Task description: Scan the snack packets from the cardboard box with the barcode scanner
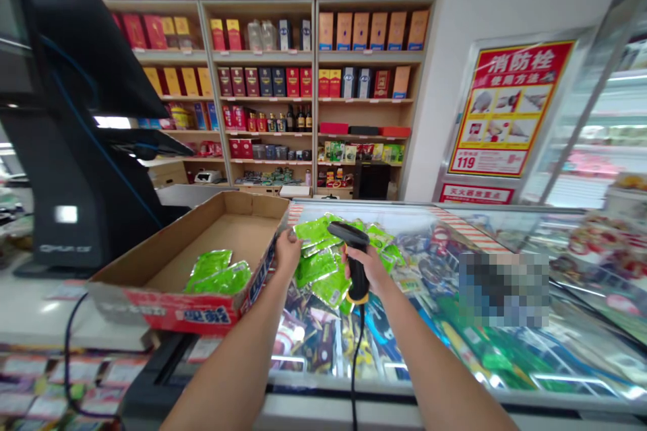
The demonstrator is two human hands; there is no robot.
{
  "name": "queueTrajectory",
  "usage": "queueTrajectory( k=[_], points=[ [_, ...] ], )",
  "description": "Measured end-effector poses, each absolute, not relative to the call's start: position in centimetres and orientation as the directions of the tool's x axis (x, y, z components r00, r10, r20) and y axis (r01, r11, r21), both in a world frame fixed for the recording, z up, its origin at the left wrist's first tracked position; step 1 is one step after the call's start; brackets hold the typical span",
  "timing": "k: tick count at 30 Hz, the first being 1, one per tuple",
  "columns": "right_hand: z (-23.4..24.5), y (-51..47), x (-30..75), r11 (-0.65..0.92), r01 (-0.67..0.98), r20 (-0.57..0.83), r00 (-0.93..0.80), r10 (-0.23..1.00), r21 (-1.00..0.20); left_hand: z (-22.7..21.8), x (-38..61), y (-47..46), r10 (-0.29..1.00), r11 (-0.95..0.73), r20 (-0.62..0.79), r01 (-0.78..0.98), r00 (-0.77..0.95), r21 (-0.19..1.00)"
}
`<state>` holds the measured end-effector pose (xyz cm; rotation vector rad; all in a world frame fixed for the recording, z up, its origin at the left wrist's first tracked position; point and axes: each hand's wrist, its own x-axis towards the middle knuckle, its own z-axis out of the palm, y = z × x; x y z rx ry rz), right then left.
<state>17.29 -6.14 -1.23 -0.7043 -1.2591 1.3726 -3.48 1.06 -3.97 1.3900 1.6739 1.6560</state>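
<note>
Head view: a long glass-topped chest freezer (455, 399) fills the lower right, packed with bright snack packets under the glass. Beyond the freezer stand tall wooden shelves (263, 57) of boxed liquor and bottles. Left of it rises a black checkout terminal (65, 148), and past its far right corner hangs a red-and-yellow fire hydrant poster (510, 108). An open brown cardboard tray (176, 310) with a red printed front sits at the freezer's left end, holding two shiny green sachets (217, 276). More green sachets (316, 268) lie heaped on the glass, just right of the tray.

The hands are apart above the freezer. The left hand (288, 249) is at the tray's corner rim, though whether it grips is hard to tell. The right hand (361, 269) is clamped around a black pistol-grip barcode scanner (348, 234), held over the heap. Its long axis stands nearly upright, with the head on top pointing left and away from the person. A thin black cord (356, 363) drops from the butt.
</note>
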Motion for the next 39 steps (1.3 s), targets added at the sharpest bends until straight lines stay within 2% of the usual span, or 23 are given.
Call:
queueTrajectory(
  k=[3, 6, 9, 12, 27, 35, 39],
  points=[
    [-1.1, -6.3, 17.4, 0.147, -0.262, 0.212, -0.242, 0.947, -0.954, -3.2, -3.1, 0.5, 0.873, -0.314, 0.330, 0.105, -0.360, 0.944],
    [-1.0, -6.6, 17.2, 0.141, -0.151, 0.181, -0.296, 0.938, -0.978, -2.7, -2.5, -0.2, 0.904, -0.326, 0.255, -0.169, -0.342, 0.930],
    [-0.8, -7.0, 16.9, 0.165, -0.070, 0.179, -0.336, 0.925, -0.984, -2.6, -1.6, -0.7, 0.914, -0.319, 0.209, -0.300, -0.348, 0.899],
    [-0.7, -7.2, 16.7, 0.185, -0.057, 0.193, -0.331, 0.924, -0.981, -2.6, -0.5, -0.9, 0.901, -0.350, 0.198, -0.378, -0.386, 0.857],
    [-0.2, -7.8, 16.5, 0.161, -0.030, 0.161, -0.363, 0.918, -0.986, -2.0, 1.0, -1.4, 0.905, -0.384, 0.177, -0.564, -0.386, 0.731],
    [-0.9, -7.5, 16.8, 0.201, -0.035, 0.199, -0.377, 0.904, -0.979, -2.2, 0.9, -1.3, 0.903, -0.377, 0.159, -0.556, -0.400, 0.740],
    [-1.2, -7.4, 16.4, 0.201, -0.112, 0.227, -0.339, 0.913, -0.973, -1.6, 1.1, -1.8, 0.897, -0.379, 0.135, -0.572, -0.422, 0.727]
  ],
)
